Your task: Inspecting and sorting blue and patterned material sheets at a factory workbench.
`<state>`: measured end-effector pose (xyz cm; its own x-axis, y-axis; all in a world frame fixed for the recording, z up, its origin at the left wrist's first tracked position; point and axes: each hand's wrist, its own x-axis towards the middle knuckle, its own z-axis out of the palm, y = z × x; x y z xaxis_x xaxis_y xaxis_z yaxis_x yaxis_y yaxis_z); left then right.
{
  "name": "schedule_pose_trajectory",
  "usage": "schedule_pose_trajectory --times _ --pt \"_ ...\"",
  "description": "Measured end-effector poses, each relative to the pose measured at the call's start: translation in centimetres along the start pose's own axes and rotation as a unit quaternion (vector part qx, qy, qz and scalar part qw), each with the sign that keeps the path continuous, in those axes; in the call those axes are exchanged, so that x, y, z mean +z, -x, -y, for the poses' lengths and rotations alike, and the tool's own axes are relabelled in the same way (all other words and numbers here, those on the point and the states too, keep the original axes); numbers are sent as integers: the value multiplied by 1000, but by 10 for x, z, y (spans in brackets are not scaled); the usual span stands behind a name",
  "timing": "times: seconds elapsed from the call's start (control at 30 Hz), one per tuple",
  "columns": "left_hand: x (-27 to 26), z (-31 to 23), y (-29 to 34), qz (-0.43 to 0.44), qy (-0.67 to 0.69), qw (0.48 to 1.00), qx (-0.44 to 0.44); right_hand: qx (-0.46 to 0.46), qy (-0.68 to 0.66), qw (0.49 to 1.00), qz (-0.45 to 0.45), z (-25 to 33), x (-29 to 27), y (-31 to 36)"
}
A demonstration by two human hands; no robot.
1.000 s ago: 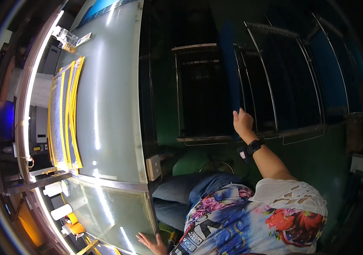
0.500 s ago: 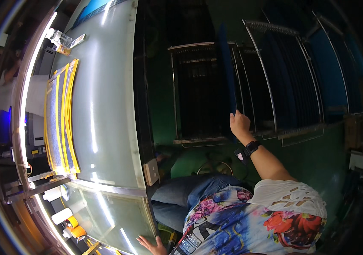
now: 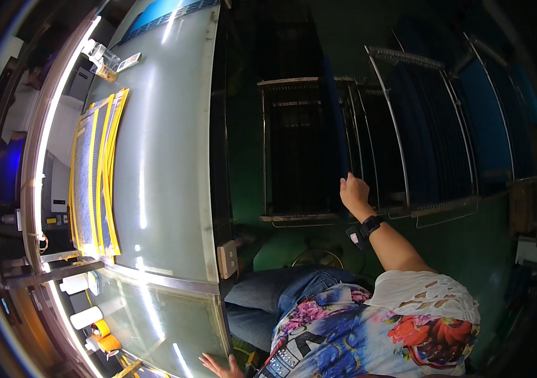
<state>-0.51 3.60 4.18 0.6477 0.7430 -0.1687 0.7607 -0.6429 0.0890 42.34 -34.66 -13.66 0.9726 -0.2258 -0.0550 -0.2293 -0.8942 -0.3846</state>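
My right hand [image 3: 355, 192], with a dark band on its wrist, reaches out to a metal rack. Its fingers are closed on the near edge of a thin blue panel [image 3: 334, 120], which stands upright in the rack [image 3: 300, 218]. Much of that panel is lost in the dark. My left hand [image 3: 223, 366] lies at the near edge of a glass-topped table [image 3: 174, 315], fingers spread, holding nothing.
More racks with blue panels [image 3: 429, 126] stand on the right over a green floor. Yellow-edged sheets [image 3: 97, 176] lie stacked on the long table [image 3: 174, 126] at left, near a clear bottle [image 3: 106, 58]. White rolls and orange tape rolls [image 3: 108, 343] sit at lower left.
The view has shifted slightly, so the table and rack sit a little farther right and lower. My right hand stays at the blue panel's edge; my left hand remains on the table.
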Motion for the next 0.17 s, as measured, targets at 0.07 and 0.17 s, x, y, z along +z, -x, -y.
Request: schedule_pose_trajectory --times 0.07,0.17 --pt "1 -1 0 1 8 1000 -5 4 3 1000 7 -1 1 0" --pt "-1 -6 1 0 9 1000 -16 12 9 1000 13 0 1 -1"
